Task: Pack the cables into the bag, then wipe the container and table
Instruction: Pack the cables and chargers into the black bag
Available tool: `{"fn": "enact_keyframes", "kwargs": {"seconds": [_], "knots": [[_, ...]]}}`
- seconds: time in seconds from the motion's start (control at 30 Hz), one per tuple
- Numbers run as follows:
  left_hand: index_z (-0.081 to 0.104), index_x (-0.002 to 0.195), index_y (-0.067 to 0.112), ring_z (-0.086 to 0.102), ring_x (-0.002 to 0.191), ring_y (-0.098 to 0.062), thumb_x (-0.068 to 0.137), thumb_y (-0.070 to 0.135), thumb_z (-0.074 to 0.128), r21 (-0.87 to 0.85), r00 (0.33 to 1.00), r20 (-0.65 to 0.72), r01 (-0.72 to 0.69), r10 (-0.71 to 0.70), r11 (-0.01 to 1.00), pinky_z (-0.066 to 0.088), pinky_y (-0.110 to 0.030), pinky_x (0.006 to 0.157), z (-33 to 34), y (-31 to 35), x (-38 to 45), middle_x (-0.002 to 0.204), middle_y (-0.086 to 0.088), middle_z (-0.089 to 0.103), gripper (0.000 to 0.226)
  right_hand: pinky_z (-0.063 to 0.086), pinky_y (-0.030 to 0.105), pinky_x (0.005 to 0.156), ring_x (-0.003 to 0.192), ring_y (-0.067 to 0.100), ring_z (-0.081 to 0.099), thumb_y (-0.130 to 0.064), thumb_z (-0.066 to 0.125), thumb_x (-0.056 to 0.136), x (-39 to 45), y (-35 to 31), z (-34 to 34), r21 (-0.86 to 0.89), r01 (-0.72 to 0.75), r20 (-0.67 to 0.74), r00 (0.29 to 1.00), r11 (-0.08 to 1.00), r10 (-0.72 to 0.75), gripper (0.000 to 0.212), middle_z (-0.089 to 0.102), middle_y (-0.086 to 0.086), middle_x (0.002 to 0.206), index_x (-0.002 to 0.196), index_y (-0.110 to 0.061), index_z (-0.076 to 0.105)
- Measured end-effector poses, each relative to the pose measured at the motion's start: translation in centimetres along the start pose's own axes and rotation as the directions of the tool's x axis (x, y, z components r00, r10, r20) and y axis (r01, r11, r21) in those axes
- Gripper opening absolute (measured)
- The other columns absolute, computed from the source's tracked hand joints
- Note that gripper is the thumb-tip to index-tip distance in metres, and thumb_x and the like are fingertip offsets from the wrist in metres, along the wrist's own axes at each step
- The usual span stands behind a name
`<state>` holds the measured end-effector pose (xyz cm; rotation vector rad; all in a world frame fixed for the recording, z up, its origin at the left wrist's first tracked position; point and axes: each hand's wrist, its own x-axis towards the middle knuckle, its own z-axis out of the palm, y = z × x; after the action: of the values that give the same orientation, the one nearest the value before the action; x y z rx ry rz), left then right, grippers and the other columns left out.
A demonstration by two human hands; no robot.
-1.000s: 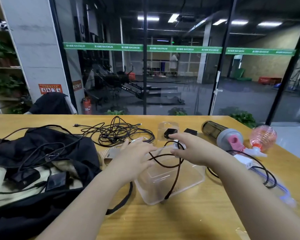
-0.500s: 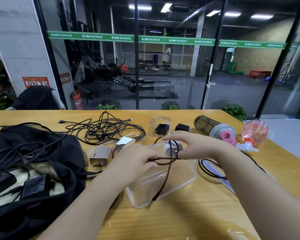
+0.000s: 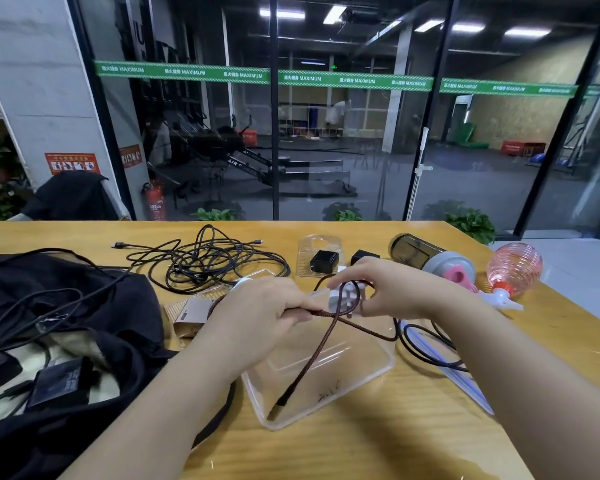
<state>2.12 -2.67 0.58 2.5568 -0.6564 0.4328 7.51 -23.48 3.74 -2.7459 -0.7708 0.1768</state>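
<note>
Braided cable (image 3: 321, 344) is held above the clear container (image 3: 357, 367): left hand (image 3: 257, 313) fingers clamped on it, right hand (image 3: 392, 289) fingers pinching its white charger (image 3: 347, 296), apparently for coiling.

light: ceiling strips, dim hall | glass glare | edges warped, soft

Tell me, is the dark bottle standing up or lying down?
Lying down. The dark bottle rests on its side on the table, its grey lid facing sideways.

Wall: glass panels (image 3: 343, 150) with a green banner strip (image 3: 354, 80)
Pillar: grey concrete (image 3: 45, 81), left
Light: ceiling tubes (image 3: 333, 13)
Table: yellow wood (image 3: 378, 445)
</note>
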Motion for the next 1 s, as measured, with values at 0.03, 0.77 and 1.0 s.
{"fn": "enact_keyframes", "kwargs": {"seconds": [0.03, 0.77, 1.0], "knots": [[0.068, 0.104, 0.043, 0.053, 0.083, -0.001, 0.089, 0.023, 0.06, -0.001, 1.0, -0.023, -0.007, 0.007, 1.0, 0.044, -0.024, 0.077, -0.1, -0.1, 0.1, 0.083, 0.02, 0.061, 0.026, 0.048, 0.029, 0.089, 0.107, 0.01, 0.052, -0.018, 0.064, 0.084, 0.0, 0.0, -0.1, 0.006, -0.001, -0.016, 1.0, 1.0, 0.001, 0.05, 0.047, -0.019, 0.114, 0.126, -0.043, 0.053], [0.072, 0.102, 0.032, 0.055, 0.086, 0.0, 0.084, 0.011, 0.065, 0.009, 0.925, -0.369, 0.1, -0.09, 0.995, 0.042, -0.016, 0.077, -8.4, -4.2, -1.4, 0.083, 0.02, 0.063, 0.028, 0.034, 0.018, 0.087, 0.108, 0.007, 0.049, -0.025, 0.069, 0.085, 4.9, -8.5, -4.1, 0.149, 0.293, -0.341, 0.912, 0.944, -0.229, 0.048, 0.052, -0.009, 0.124, 0.13, -0.036, 0.055], [0.073, 0.099, 0.032, 0.056, 0.085, -0.008, 0.082, 0.011, 0.068, 0.098, 0.893, -0.439, 0.16, -0.102, 0.982, 0.042, -0.015, 0.076, -13.0, -6.7, -3.8, 0.084, 0.013, 0.065, 0.028, 0.037, 0.012, 0.078, 0.102, 0.004, 0.05, -0.029, 0.072, 0.082, 7.8, -13.8, -4.0, 0.215, 0.418, -0.416, 0.857, 0.883, -0.304, 0.05, 0.054, -0.009, 0.115, 0.129, -0.024, 0.059]]}}
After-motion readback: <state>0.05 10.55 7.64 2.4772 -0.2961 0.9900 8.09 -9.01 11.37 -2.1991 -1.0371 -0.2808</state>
